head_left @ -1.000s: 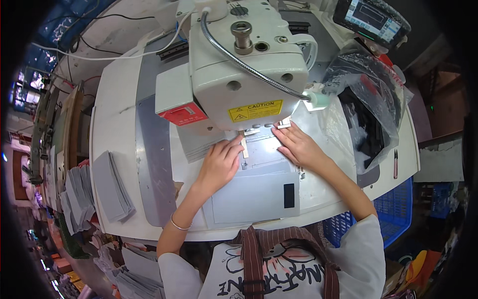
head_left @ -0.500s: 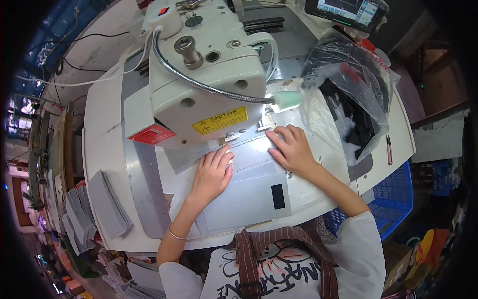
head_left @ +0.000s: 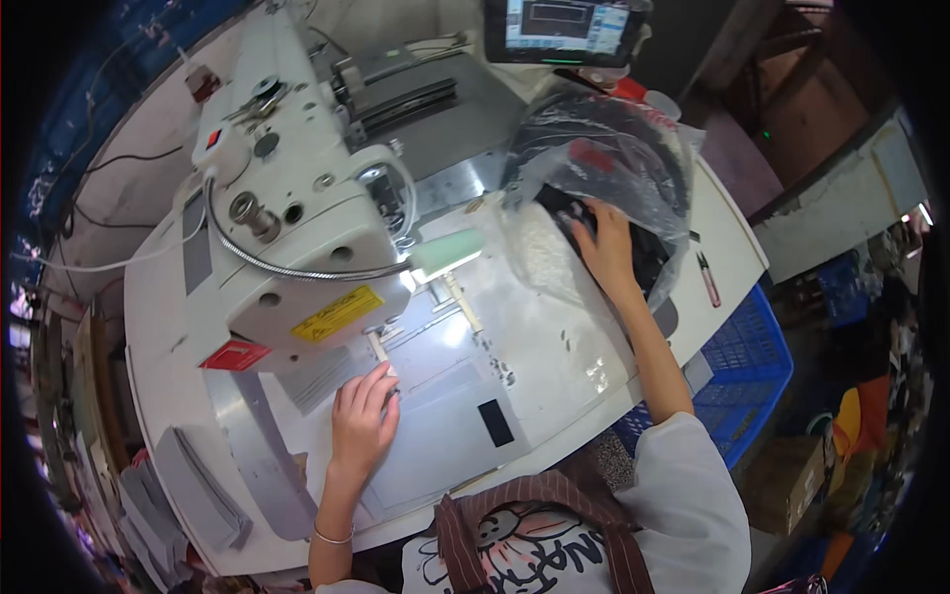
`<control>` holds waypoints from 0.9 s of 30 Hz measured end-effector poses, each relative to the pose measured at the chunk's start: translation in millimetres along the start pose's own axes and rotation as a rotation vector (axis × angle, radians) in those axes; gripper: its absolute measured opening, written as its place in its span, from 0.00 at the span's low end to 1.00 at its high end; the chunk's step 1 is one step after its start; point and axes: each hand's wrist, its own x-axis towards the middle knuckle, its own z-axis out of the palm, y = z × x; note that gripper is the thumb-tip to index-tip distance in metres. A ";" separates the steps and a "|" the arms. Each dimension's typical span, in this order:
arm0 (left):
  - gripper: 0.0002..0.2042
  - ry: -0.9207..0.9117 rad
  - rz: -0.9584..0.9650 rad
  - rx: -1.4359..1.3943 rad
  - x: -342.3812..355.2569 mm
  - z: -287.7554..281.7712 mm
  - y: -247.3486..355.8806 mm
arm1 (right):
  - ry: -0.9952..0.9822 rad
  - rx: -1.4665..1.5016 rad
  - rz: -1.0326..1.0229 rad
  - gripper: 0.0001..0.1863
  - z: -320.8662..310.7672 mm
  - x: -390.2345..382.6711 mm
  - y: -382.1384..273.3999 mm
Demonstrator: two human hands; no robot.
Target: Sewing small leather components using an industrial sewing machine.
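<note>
My left hand (head_left: 362, 421) lies over the left edge of a grey flat panel (head_left: 440, 431) on the machine bed, fingers extended, fingertips by a pale clamp bar (head_left: 380, 348). It holds nothing that I can see. A small black rectangle (head_left: 496, 423) sits on the panel's right part. Over to the right, my right hand (head_left: 609, 252) reaches into the mouth of a clear plastic bag (head_left: 539, 252) of black strips (head_left: 648, 259). Its thumb is apart from the fingers, whose tips are partly hidden among the strips. A white sewing machine head (head_left: 297, 267) stands beyond my left hand.
A lit green-tipped lamp (head_left: 445, 255) on a metal gooseneck hangs over the bed. Snips (head_left: 709, 280) lie at the table's right side, above a blue basket (head_left: 757, 376). Grey panels (head_left: 203, 485) are stacked at left. A screen (head_left: 564, 28) stands at the back.
My right hand has left the clamp area and moved right and away into the bag of black strips. My left hand stays by the left clamp bar. The view has turned to the right.
</note>
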 end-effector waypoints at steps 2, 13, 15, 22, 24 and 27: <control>0.13 0.015 0.013 -0.019 4.8 3.2 2.3 | 0.013 -0.060 0.001 0.20 2.0 2.5 9.6; 0.09 0.012 0.069 -0.049 13.6 8.7 8.1 | -0.151 -0.312 -0.329 0.09 30.2 61.8 24.0; 0.09 0.022 0.063 -0.044 10.0 8.8 9.0 | -0.151 -0.351 -0.369 0.04 32.1 60.7 14.8; 0.08 -0.006 0.075 -0.052 7.1 10.5 7.3 | -0.146 -0.315 -0.359 0.08 -6.1 -23.8 -43.3; 0.08 -0.009 0.106 -0.071 15.0 13.4 13.4 | -0.058 -0.208 -0.314 0.10 -9.6 -30.4 -43.8; 0.09 -0.014 0.168 -0.129 34.5 18.9 25.8 | 0.044 0.148 -0.181 0.14 -13.0 -36.4 -28.6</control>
